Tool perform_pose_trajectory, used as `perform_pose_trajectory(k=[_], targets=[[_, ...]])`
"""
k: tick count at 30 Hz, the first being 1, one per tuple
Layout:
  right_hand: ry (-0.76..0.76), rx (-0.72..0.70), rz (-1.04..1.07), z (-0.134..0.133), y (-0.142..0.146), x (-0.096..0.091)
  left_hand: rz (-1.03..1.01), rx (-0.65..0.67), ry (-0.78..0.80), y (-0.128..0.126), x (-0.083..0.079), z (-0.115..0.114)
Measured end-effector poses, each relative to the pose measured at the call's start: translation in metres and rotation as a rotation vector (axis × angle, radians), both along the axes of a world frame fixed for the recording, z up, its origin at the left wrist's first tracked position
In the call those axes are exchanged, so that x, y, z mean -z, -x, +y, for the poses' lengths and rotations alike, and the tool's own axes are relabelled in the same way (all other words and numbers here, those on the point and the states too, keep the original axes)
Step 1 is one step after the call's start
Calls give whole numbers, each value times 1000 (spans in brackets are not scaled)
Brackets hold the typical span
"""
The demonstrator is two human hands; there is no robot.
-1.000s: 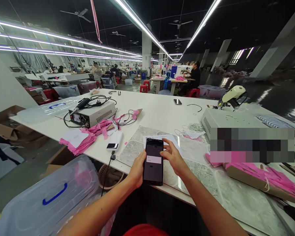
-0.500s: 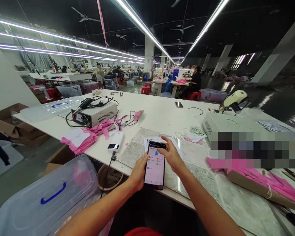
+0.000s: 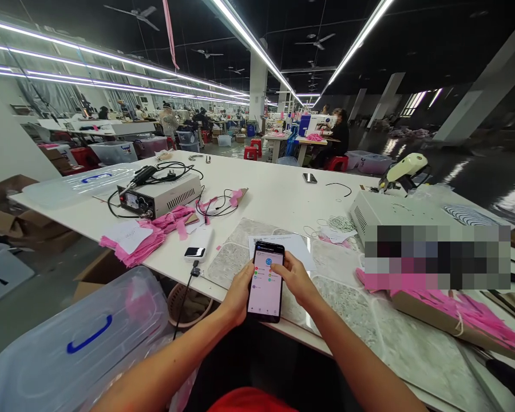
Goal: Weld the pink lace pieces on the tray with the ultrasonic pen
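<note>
A black smartphone (image 3: 266,281) with a lit screen showing app icons is held upright over the near edge of the white table (image 3: 274,189). My left hand (image 3: 238,294) wraps its left side and back. My right hand (image 3: 295,280) rests against the phone's right edge, thumb over the screen. A white sheet of paper (image 3: 296,246) lies on the table just beyond the phone.
A grey power unit (image 3: 161,194) with cables sits at left, by pink labels (image 3: 154,234) and a small white device (image 3: 196,252). A white machine (image 3: 395,209) stands at right above a box of pink tags (image 3: 459,315). A clear lidded bin (image 3: 77,343) is at lower left. A person sits far behind.
The phone screen went from dark to a bright app page. My right thumb came down onto the screen, and the view shifted slightly.
</note>
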State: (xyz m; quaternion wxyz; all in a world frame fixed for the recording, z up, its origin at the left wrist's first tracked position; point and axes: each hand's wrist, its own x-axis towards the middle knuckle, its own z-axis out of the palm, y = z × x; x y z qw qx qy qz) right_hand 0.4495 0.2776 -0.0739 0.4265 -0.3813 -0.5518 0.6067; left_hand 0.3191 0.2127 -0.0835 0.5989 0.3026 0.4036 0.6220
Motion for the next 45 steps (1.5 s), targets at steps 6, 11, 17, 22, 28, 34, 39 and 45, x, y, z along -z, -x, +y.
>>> perform_pose_trajectory(k=[6,11,17,22,28,34,39,45], targets=[[-6,43,-10,4,3,3,22,33,14,1,-1,-1],[7,42,-16,3,3,1,23,20,36,3,-1,0],[25,35,-21,3,3,2,-4,26,50,4,-1,-1],[29,-30,-5,-2,2,0,-39,14,72,8,0,0],[33,69,16,1,6,-4,19,28,39,4,2,-2],[79,113,35,-6,6,3,-68,-51,54,6,3,1],[2,51,-18,-20,2,13,-138,-144,80,14,3,7],[-36,71,-40,-22,4,14,-153,-143,69,13,6,7]])
